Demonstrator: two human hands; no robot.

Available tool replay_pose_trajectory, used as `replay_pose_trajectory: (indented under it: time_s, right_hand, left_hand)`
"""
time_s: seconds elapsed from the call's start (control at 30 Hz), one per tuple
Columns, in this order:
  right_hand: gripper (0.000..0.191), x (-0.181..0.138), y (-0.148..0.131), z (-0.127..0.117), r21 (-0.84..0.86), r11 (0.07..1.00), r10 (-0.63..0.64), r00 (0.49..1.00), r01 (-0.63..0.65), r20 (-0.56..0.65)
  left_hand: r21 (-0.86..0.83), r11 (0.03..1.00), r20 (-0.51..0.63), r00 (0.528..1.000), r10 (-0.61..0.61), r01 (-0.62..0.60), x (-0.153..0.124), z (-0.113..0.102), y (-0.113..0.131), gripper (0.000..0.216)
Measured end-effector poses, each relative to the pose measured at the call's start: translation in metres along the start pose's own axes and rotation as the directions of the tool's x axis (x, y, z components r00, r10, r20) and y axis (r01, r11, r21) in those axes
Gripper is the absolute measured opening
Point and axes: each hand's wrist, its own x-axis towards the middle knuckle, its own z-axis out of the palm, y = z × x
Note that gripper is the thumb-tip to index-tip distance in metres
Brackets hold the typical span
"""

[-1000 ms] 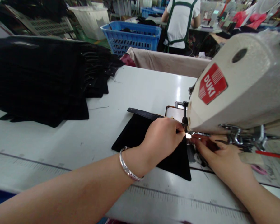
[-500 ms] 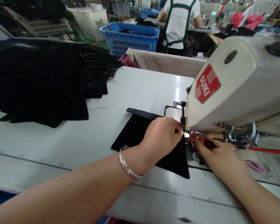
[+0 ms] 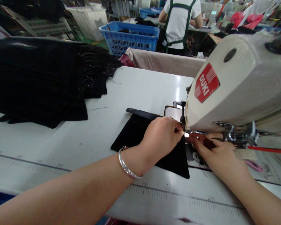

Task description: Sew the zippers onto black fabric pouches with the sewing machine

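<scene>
A black fabric piece (image 3: pixel 131 134) with a strip along its far edge lies on the white sewing table (image 3: pixel 140 87). My left hand (image 3: pixel 162 134), with a silver bangle (image 3: pixel 127 167) at the wrist, rests over it, thumb and fingers pinched on its right edge close to the needle area. The sewing machine (image 3: pixel 229 84) has its head just above both hands. My right hand (image 3: pixel 215 153) is on the other side of the needle area, fingers bent together under the machine head; whatever they hold, if anything, is hidden.
A large stack of black fabric pieces (image 3: pixel 37 81) covers the table's left side. A ruler scale (image 3: pixel 168 193) runs along the front. Beyond the table are a cloth-lined bin (image 3: pixel 164 62), a blue basket (image 3: pixel 131 39) and a person (image 3: pixel 178 28) facing away. Pink-handled scissors (image 3: pixel 254 166) lie at right.
Both hands and the fabric piece hold nearly the same place at the needle area. The whole view has shifted very slightly.
</scene>
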Motion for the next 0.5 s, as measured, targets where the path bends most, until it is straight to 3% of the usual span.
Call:
replay_pose_trajectory:
  time_s: [0.17, 0.4, 0.5]
  right_hand:
    - [0.028, 0.001, 0.001, 0.003, 0.026, 0.998, 0.063, 0.996, -0.061, -0.057]
    - [0.027, 0.016, -0.016, 0.002, 0.424, 0.865, 0.309, 0.951, -0.269, -0.027]
    - [0.028, 0.021, -0.015, 0.003, 0.375, 0.883, 0.295, 0.955, -0.281, 0.020]
  left_hand:
    - [-0.008, 1.000, 0.009, 1.000, 0.003, -0.003, 0.001, 0.000, 0.000, 0.014]
    - [0.016, 1.000, 0.000, 1.000, 0.019, -0.019, -0.001, 0.000, -0.002, 0.013]
    - [0.027, 1.000, -0.004, 1.000, 0.009, -0.009, -0.001, 0.001, -0.003, 0.013]
